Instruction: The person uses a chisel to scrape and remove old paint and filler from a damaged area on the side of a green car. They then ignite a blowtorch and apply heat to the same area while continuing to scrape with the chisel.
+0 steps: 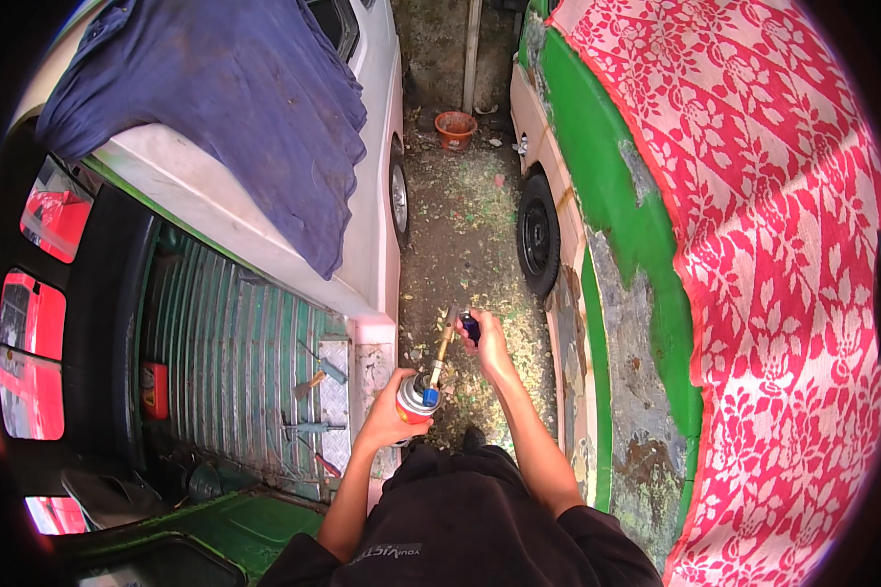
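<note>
Red and white flowered cloth (pixel 783 245) drapes over the vehicle on my right, with a green painted band (pixel 617 196) and flaking grey metal (pixel 626 362) showing beneath its edge. On my left stands a white vehicle (pixel 264 245) with a dark blue cloth (pixel 225 108) thrown over its top, and below it a ribbed green floor (pixel 225 352) where a few tools (pixel 313 377) lie near the sill. Between the two runs a strip of dirt ground (pixel 460 235) littered with leaves, a black tyre (pixel 538 235) at its right edge and a small terracotta pot (pixel 455 127) at its far end.

I stand in that gap. My left hand (pixel 387 421) is wrapped around a gas canister (pixel 416 401), red and silver, held upright in front of my waist. A brass torch tube (pixel 443 347) rises from its top, tilted slightly right. My right hand (pixel 489 347) has its fingers curled tight around a small dark blue lighter (pixel 470 326), held just beside the tip of the tube.
</note>
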`<move>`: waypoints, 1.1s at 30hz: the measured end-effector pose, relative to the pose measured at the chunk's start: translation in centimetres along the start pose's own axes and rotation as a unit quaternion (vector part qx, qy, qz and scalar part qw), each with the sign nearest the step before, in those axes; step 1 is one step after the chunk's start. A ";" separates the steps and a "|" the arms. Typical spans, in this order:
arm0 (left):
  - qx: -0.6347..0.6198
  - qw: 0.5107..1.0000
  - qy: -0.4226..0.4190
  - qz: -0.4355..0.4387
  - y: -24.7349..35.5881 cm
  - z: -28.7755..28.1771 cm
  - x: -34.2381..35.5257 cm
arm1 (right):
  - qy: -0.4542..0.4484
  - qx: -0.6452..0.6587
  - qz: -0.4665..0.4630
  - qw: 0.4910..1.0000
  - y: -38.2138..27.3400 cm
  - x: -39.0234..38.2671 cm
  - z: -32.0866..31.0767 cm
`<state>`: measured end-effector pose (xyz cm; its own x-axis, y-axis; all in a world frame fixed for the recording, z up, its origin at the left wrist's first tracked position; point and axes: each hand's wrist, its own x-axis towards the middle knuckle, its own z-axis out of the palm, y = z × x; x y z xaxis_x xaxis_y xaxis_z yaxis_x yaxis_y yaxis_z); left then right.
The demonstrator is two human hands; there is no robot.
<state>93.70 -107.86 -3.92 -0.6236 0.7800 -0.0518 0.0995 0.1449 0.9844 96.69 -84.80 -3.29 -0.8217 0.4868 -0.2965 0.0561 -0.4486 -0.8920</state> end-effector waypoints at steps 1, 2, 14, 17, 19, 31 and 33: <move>-0.001 1.000 -0.001 0.000 0.0 -0.1 0.0 | 0.002 0.001 0.002 1.000 0.2 -0.1 -0.1; -0.003 1.000 -0.004 -0.001 0.0 -0.1 0.1 | 0.006 0.003 0.005 1.000 0.3 -0.2 -0.2; 0.004 1.000 -0.017 0.002 -0.4 -0.4 0.1 | 0.037 -0.040 -0.017 0.998 0.4 -0.2 0.2; 0.014 1.000 0.007 -0.005 -0.5 -0.2 0.1 | 0.059 -0.022 -0.016 0.998 0.3 -0.9 0.3; 0.045 0.998 0.035 -0.024 -0.3 0.1 0.3 | 0.082 -0.070 -0.064 0.992 1.1 -1.5 0.0; 0.262 0.952 0.148 -0.062 0.3 2.1 4.9 | 0.146 -0.264 -0.133 0.944 1.0 -7.8 2.3; 0.269 0.949 0.144 -0.079 0.7 2.5 5.1 | 0.170 -0.261 -0.145 0.939 1.3 -7.9 2.2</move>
<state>92.53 -102.22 -3.92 -0.8415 0.5360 -0.0674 0.3213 0.5967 0.7353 101.97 -90.85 -1.36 -0.6225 0.7821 -0.0281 0.2018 0.1257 -0.9713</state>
